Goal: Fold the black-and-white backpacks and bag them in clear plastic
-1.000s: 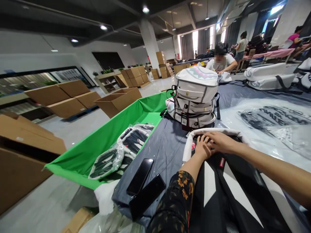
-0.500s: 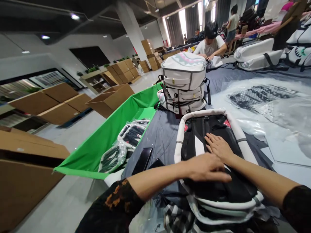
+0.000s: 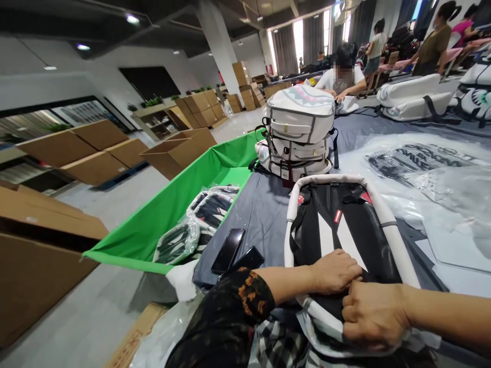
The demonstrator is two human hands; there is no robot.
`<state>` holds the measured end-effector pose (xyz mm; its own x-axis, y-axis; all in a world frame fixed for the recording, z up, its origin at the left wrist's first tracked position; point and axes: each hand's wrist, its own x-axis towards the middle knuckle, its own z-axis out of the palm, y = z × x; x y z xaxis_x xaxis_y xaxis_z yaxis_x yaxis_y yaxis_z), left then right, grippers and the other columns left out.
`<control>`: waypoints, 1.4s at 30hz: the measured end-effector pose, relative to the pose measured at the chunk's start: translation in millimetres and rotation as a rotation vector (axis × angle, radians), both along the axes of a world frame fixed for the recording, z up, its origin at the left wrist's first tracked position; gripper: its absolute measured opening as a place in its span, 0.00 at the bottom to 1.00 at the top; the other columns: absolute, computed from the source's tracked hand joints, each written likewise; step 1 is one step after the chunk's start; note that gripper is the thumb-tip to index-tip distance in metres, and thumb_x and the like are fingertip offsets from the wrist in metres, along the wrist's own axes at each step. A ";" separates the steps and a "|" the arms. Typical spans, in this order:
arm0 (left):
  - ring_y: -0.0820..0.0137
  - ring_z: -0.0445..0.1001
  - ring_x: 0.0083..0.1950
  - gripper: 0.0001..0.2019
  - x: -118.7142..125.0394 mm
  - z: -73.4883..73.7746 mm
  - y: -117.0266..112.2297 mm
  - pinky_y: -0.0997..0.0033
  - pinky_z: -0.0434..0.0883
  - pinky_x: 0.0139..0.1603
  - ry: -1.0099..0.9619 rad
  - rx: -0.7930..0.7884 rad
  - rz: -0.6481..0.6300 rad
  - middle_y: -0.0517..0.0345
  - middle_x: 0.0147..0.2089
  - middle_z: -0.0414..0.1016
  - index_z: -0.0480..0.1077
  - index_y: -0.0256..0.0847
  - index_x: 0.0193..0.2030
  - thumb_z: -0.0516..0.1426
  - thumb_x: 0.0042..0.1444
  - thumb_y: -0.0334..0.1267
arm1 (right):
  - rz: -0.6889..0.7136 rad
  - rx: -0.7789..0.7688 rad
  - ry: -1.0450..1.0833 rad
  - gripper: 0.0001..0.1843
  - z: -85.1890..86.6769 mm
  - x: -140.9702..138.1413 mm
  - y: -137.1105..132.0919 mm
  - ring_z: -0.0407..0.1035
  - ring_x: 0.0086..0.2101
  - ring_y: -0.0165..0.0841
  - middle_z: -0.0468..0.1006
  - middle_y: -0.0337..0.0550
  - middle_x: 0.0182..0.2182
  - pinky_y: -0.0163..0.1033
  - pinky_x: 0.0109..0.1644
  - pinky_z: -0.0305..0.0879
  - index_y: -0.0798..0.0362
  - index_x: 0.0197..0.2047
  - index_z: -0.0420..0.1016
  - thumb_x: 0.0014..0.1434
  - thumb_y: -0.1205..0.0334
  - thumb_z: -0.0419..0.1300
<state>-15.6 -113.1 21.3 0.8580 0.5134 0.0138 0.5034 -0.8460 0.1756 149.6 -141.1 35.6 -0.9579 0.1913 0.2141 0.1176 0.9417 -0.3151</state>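
A white-edged backpack (image 3: 333, 199) lies on the table in front of me, its black back panel and straps facing up. Two white stripes and a small red label mark the black side. My left hand (image 3: 336, 272) is closed over the lower middle of this panel, fingertips curled down into the black fabric. Just beside it, nearer to me, my right hand (image 3: 378, 314) is closed at the pack's lower end with its fingers bent under. The exact piece of fabric in each grip is hidden by the knuckles.
A stack of white backpacks (image 3: 301, 120) stands behind. Left is a green fabric bin (image 3: 153, 220) holding bagged packs. Two phones (image 3: 229, 250) lie near my left arm. Clear plastic bags (image 3: 452, 189) cover the table's right. A co-worker (image 3: 341, 76) handles a white item at the far edge.
Both hands have come down the back panel towards me and closed; before, they lay flatter and crossed over it. The red label and both white stripes are now uncovered.
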 end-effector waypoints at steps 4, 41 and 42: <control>0.62 0.65 0.51 0.15 -13.7 -9.3 -3.8 0.61 0.61 0.59 -0.018 -0.005 0.012 0.50 0.51 0.71 0.66 0.36 0.56 0.52 0.67 0.42 | 0.262 -0.163 -0.030 0.05 -24.3 -11.8 1.3 0.59 0.20 0.33 0.69 0.37 0.19 0.40 0.24 0.50 0.50 0.32 0.69 0.53 0.65 0.52; 0.49 0.71 0.58 0.16 -72.1 47.8 22.5 0.51 0.67 0.59 -0.107 -0.113 1.021 0.36 0.55 0.71 0.69 0.32 0.47 0.63 0.52 0.28 | -0.940 -0.954 0.562 0.39 -14.2 -17.8 137.3 0.70 0.30 0.35 0.80 0.49 0.37 0.35 0.25 0.59 0.53 0.41 0.73 0.45 0.23 0.61; 0.49 0.72 0.58 0.11 -73.5 47.7 23.9 0.50 0.67 0.59 -0.150 -0.153 1.029 0.37 0.53 0.73 0.69 0.33 0.43 0.62 0.52 0.26 | -0.935 -0.987 0.599 0.40 -14.6 -17.6 137.4 0.69 0.28 0.34 0.80 0.50 0.37 0.35 0.24 0.56 0.53 0.40 0.74 0.43 0.24 0.63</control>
<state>-89.0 -89.2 69.0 0.0020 0.9991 -0.0429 0.9311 0.0138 0.3646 132.0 -3.6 21.0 -0.2277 0.9721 -0.0564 0.1702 -0.0173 -0.9853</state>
